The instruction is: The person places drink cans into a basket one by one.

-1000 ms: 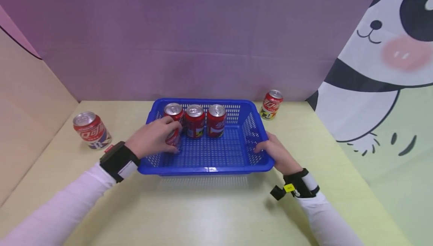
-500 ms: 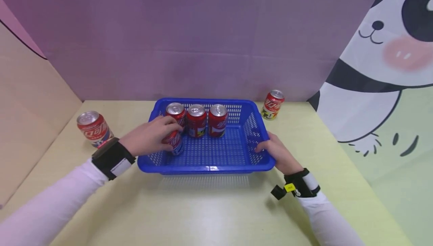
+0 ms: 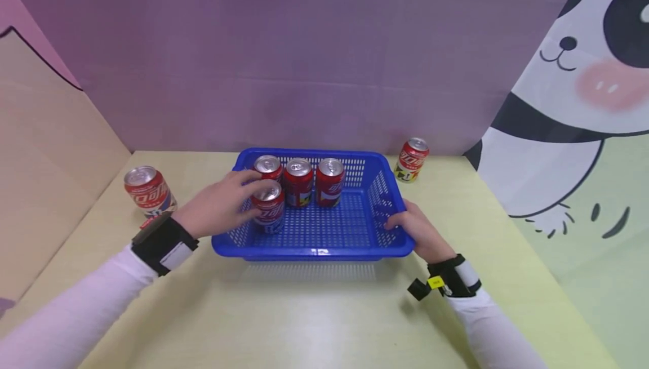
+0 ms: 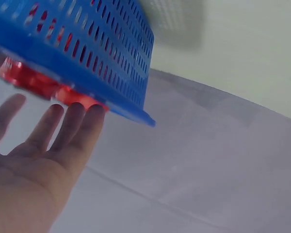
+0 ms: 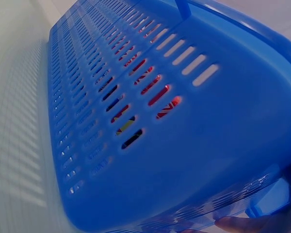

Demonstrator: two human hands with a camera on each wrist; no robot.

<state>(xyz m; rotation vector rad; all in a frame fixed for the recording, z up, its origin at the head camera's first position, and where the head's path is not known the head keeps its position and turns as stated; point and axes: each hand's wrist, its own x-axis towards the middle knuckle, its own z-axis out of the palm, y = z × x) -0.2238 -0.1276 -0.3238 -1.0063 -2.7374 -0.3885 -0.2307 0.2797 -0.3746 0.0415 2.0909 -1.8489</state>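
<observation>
A blue plastic basket point(image 3: 314, 252) with slotted walls holds several red soda cans. Three of them, such as the middle can point(image 3: 299, 189), stand along its back wall. In front of the leftmost stands another upright soda can point(image 3: 270, 218). My left hand point(image 3: 218, 203) is over the basket's left side, thumb and fingers spread loosely about the top of that front can. In the left wrist view its fingers point(image 4: 70, 124) are extended and apart beside the basket rim. My right hand point(image 3: 418, 231) grips the basket's right rim, thumb inside.
On the pale table point(image 3: 314, 324), one soda can point(image 3: 150, 191) stands left of the basket, behind the left wrist. Another soda can point(image 3: 412, 160) is at the back right, near the purple backdrop point(image 3: 314, 65). A panda-print sheet point(image 3: 568, 166) lies to the right.
The front-left can, gripped and tilted earlier, now stands upright in the basket. My left hand's fingers have loosened from it. My right hand keeps its grip on the rim.
</observation>
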